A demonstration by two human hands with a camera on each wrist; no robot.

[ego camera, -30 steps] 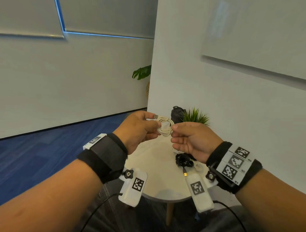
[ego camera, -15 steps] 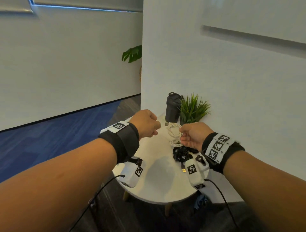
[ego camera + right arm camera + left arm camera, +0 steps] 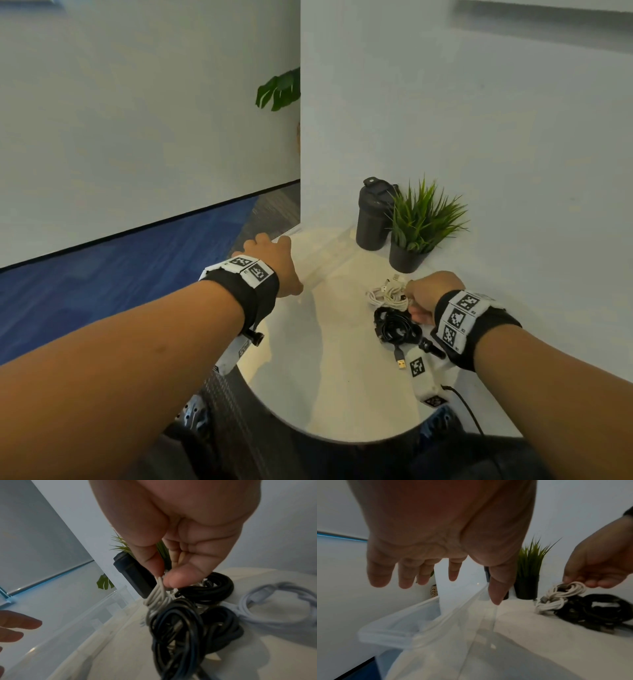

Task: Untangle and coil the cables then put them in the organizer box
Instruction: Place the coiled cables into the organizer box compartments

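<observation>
White coiled cable [image 3: 388, 295] sits low over the round table [image 3: 329, 377], right side, just beside and touching the black cable bundle [image 3: 397, 327]; my right hand [image 3: 428, 296] pinches its loops between thumb and index fingertip, other fingers curled, clear in the right wrist view. In that view another pale coiled cable [image 3: 274, 601] lies on the table further right, beside the black pile. Clear organizer box [image 3: 423, 626] is at the table's left edge, open on top, looks empty from the left wrist view though its walls are see-through and hard to read. My left hand [image 3: 270, 263] hovers over the box rim, fingers straight and spread, holding nothing. Step in hand, I judge: carry the white coil across to the box. To do it well, keep the pinch across all the loops, so the coil doesn't spring open, and lift straight up first because white strands lie against the black ones and could drag them along. Left hand should steady the box wall, it's light plastic near the edge and may slide. Lower the coil flat inside, release only once it rests on the bottom. Black bottle [image 3: 373, 216] and potted plant [image 3: 419, 226] stand behind the cables, out of the way.
</observation>
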